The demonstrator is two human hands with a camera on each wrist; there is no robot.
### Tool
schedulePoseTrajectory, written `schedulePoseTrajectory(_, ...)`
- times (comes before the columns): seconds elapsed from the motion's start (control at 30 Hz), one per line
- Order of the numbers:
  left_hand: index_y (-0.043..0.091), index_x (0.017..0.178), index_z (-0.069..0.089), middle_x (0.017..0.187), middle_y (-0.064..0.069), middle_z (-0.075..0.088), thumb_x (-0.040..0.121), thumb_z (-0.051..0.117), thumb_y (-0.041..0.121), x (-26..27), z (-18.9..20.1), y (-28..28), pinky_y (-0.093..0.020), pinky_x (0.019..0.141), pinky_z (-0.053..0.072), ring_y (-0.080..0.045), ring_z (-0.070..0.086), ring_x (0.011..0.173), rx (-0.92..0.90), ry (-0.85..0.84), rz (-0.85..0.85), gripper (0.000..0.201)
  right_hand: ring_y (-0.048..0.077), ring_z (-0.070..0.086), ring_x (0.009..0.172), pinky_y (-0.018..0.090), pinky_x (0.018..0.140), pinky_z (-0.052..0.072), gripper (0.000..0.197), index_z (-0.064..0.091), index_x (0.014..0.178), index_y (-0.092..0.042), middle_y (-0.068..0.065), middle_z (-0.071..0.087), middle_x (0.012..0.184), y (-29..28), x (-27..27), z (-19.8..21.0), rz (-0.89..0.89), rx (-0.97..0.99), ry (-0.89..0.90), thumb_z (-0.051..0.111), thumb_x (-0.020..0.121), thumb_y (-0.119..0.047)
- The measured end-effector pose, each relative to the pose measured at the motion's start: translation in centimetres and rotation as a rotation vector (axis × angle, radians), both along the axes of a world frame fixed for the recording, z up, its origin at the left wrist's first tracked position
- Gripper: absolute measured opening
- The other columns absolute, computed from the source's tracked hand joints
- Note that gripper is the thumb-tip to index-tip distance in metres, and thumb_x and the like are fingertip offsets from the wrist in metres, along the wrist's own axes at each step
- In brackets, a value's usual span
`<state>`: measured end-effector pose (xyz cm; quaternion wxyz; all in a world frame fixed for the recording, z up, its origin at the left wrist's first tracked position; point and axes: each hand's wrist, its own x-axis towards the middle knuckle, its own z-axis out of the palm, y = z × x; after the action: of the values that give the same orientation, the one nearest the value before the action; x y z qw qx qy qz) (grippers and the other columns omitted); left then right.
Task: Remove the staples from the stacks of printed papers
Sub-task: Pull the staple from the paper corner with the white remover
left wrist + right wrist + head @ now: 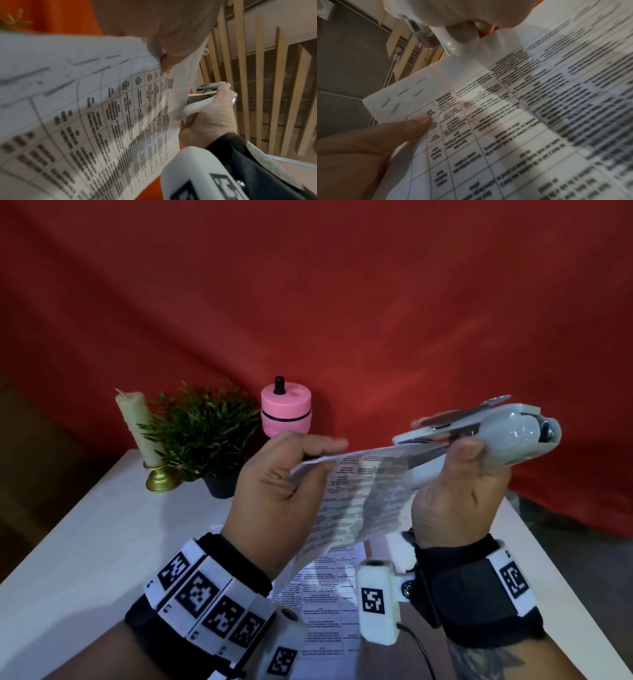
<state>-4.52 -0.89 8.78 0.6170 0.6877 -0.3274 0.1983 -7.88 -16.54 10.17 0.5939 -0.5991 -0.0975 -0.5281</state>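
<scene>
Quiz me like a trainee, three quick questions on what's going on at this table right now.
1. True or false: the printed papers gripped by the left hand lie flat on the table.
2. What does the right hand grip? A) white stapler B) scissors C) pen
3. Fill in: left of the potted plant stands a cream ____ in a gold holder.

Key: 1 false, they are held up off the table; 2 A; 3 candle.
</scene>
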Motion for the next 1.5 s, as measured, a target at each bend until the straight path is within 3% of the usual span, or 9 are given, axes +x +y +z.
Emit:
schedulePoseTrajectory(0.2, 0.018, 0.093, 0.073, 0.086, 0.001, 0.075, 0.089, 0.065, 0.012, -0.5, 0.3, -0.7, -0.037, 0.074, 0.059, -0.019, 0.07, 0.081, -0.006, 0.285, -0.048, 0.01, 0.045, 0.061, 0.079, 0.057, 0.071, 0.051, 0.055, 0.057, 0.09, -0.019, 0.031, 0.059, 0.084, 1.2, 0.6, 0.6, -0.029, 0.091, 0.111, 0.055, 0.079, -0.072)
schedulePoseTrajectory(0.37, 0.016, 0.09, 0.072, 0.085, 0.004, 0.076, 0.088, 0.067, 0.014, -0.8, 0.1, -1.0, -0.027, 0.072, 0.058, -0.012, 0.071, 0.079, -0.025, 0.33, -0.068, 0.005, 0.01, 0.064, 0.068, 0.022, 0.063, 0.051, 0.045, 0.058, 0.084, -0.011, -0.002, 0.064, 0.071, 1.4, 0.8, 1.2, -0.023, 0.064, 0.195, 0.051, 0.084, -0.055)
schedulePoseTrajectory(0.6, 0.014, 0.092, 0.071, 0.087, -0.002, 0.076, 0.088, 0.067, 0.015, -0.8, 0.0, -0.9, -0.047, 0.08, 0.058, -0.022, 0.071, 0.083, -0.056, 0.358, -0.103, 0.005, 0.018, 0.064, 0.062, 0.024, 0.057, 0.05, 0.051, 0.058, 0.084, -0.002, 0.01, 0.063, 0.066, 1.8, 0.8, 1.7, -0.054, 0.048, 0.193, 0.047, 0.085, -0.052)
schedulePoseTrajectory(0.77, 0.013, 0.094, 0.071, 0.089, -0.008, 0.075, 0.083, 0.066, 0.024, -1.1, 0.0, -1.0, -0.056, 0.082, 0.054, -0.033, 0.069, 0.087, -0.082, 0.374, -0.134, 0.016, 0.02, 0.061, 0.055, 0.031, 0.053, 0.049, 0.03, 0.058, 0.072, -0.025, 0.003, 0.059, 0.057, 1.5, 0.9, 2.2, -0.091, 0.016, 0.176, 0.049, 0.086, -0.051)
schedulePoseTrajectory(1.0, 0.025, 0.098, 0.068, 0.091, 0.001, 0.073, 0.089, 0.063, 0.004, -0.8, 0.6, -1.4, -0.037, 0.08, 0.057, -0.018, 0.069, 0.086, 0.103, 0.31, -0.197, 0.024, 0.003, 0.057, 0.057, 0.019, 0.055, 0.045, 0.033, 0.054, 0.073, -0.023, -0.013, 0.056, 0.057, 1.3, 1.5, 2.8, -0.031, -0.027, 0.192, 0.056, 0.081, -0.055)
schedulePoseTrajectory(1.1, 0.024, 0.086, 0.072, 0.081, 0.0, 0.073, 0.088, 0.06, -0.005, 0.3, 0.4, -0.7, -0.026, 0.067, 0.054, -0.011, 0.066, 0.073, 0.092, 0.244, -0.181, 0.031, 0.021, 0.066, 0.069, 0.036, 0.066, 0.054, 0.055, 0.062, 0.081, -0.02, 0.004, 0.066, 0.071, 0.9, 1.3, 2.0, 0.087, 0.117, 0.191, 0.061, 0.071, -0.074)
schedulePoseTrajectory(1.2, 0.018, 0.08, 0.077, 0.091, 0.003, 0.073, 0.074, 0.067, -0.012, 0.8, 0.2, -0.2, -0.021, 0.081, 0.053, -0.008, 0.067, 0.089, 0.026, 0.093, -0.14, 0.032, 0.038, 0.062, 0.073, 0.054, 0.071, 0.052, 0.059, 0.067, 0.086, -0.021, 0.023, 0.063, 0.077, 0.4, 0.8, 1.5, 0.064, 0.183, 0.148, 0.06, 0.069, -0.077)
schedulePoseTrajectory(1.37, -0.007, 0.07, 0.071, 0.094, -0.009, 0.067, 0.056, 0.075, -0.024, 0.7, -0.3, -0.3, -0.013, 0.077, 0.049, -0.013, 0.063, 0.093, -0.091, 0.034, -0.166, 0.022, 0.039, 0.056, 0.075, 0.06, 0.07, 0.047, 0.042, 0.068, 0.088, -0.031, 0.014, 0.055, 0.078, -0.1, 0.3, 1.0, 0.026, 0.102, 0.004, 0.057, 0.08, -0.071)
schedulePoseTrajectory(1.5, 0.003, 0.064, 0.068, 0.1, -0.01, 0.063, 0.056, 0.073, -0.018, 0.8, -0.5, -0.3, -0.027, 0.081, 0.052, -0.025, 0.06, 0.099, -0.13, 0.006, -0.191, 0.023, 0.053, 0.056, 0.08, 0.065, 0.072, 0.046, 0.068, 0.055, 0.101, -0.003, 0.033, 0.056, 0.085, -0.1, 0.3, 0.0, 0.018, 0.066, -0.003, 0.055, 0.083, -0.068)
